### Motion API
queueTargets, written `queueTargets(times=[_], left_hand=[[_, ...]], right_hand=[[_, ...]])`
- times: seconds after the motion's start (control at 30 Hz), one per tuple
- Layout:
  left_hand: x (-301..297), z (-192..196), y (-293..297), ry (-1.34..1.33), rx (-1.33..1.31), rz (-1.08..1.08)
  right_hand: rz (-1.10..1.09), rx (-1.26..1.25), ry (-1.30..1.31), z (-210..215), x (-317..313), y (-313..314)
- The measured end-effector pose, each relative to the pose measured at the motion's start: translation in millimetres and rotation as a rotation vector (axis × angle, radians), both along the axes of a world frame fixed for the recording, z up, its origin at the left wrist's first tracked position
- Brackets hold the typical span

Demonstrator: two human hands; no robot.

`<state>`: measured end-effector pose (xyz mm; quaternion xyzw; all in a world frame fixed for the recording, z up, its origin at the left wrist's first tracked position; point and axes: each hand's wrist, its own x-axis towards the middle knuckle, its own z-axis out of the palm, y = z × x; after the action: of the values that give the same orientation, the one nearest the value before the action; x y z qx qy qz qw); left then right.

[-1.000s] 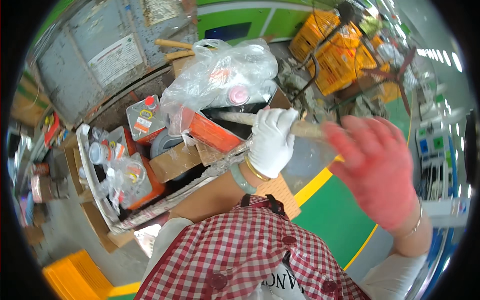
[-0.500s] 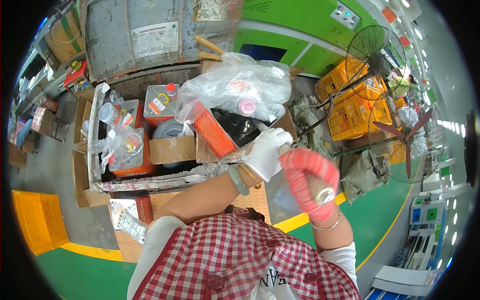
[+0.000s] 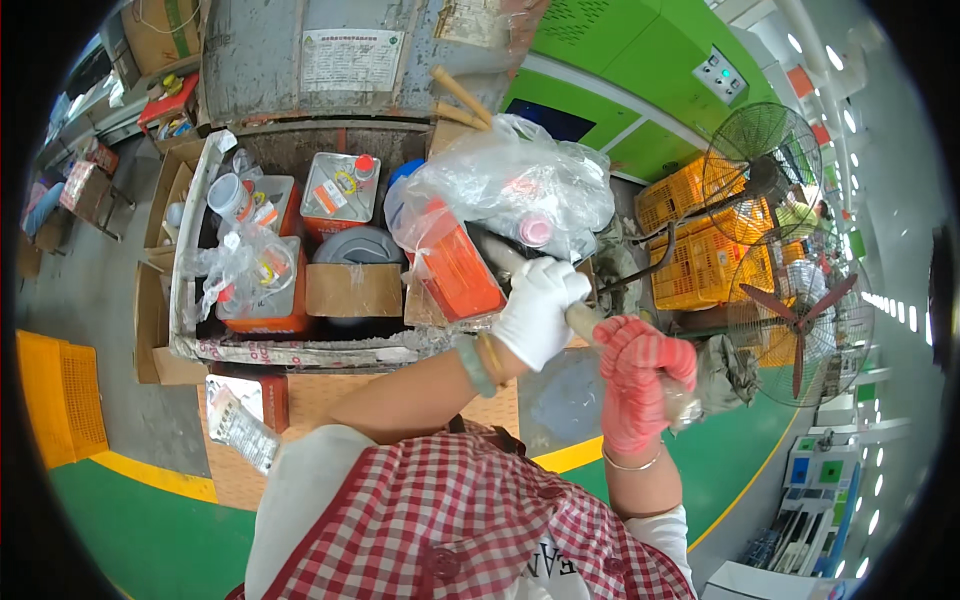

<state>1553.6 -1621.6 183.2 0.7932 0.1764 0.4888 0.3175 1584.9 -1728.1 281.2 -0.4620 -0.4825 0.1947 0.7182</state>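
My left hand (image 3: 540, 308), in a white glove, closes around a thick pale pole (image 3: 582, 322) at the bin's near right side. My right hand (image 3: 640, 385), in a red-and-white glove, is wrapped round the same pole nearer its lower end. The pole slants up and left past my left hand toward the bin; what its far end touches is hard to make out. Just left of my left hand, a tilted orange tin (image 3: 458, 272) leans in the bin. Above it lies a clear plastic bag (image 3: 530, 180) with a pink-capped bottle (image 3: 535, 230).
The worn bin (image 3: 300, 352) holds several orange-and-grey tins (image 3: 340, 195), a round grey lid (image 3: 357, 246) and cardboard. To the right stand a fan (image 3: 797, 325), orange crates (image 3: 700, 265) and a grey sack (image 3: 725, 375). An orange crate (image 3: 65, 400) sits at far left.
The view has shifted, so the bin sits a little further right. My right hand has moved right and turned on the pole. The black plastic beside the orange tin is now mostly hidden.
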Motion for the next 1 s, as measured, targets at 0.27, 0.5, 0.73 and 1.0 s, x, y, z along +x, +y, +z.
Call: queueTargets(times=[0.27,0.5,0.73,1.0], left_hand=[[-5.3,9.7,-5.9,0.057,0.023,-0.096],[3.5,-9.0,-19.6,0.213,0.001,-0.215],[18.1,-12.0,-17.8,0.145,-0.009,-0.322],[31.3,-12.1,-5.0,0.169,0.061,-0.067]], right_hand=[[-0.010,-0.006,0.013,12.0,-1.7,-3.0],[-0.121,-0.134,-0.036,3.9,-0.8,-23.4],[-0.143,-0.136,-0.069,-6.6,10.8,-16.1],[-0.180,-0.076,-0.022,-8.0,19.2,-9.5]])
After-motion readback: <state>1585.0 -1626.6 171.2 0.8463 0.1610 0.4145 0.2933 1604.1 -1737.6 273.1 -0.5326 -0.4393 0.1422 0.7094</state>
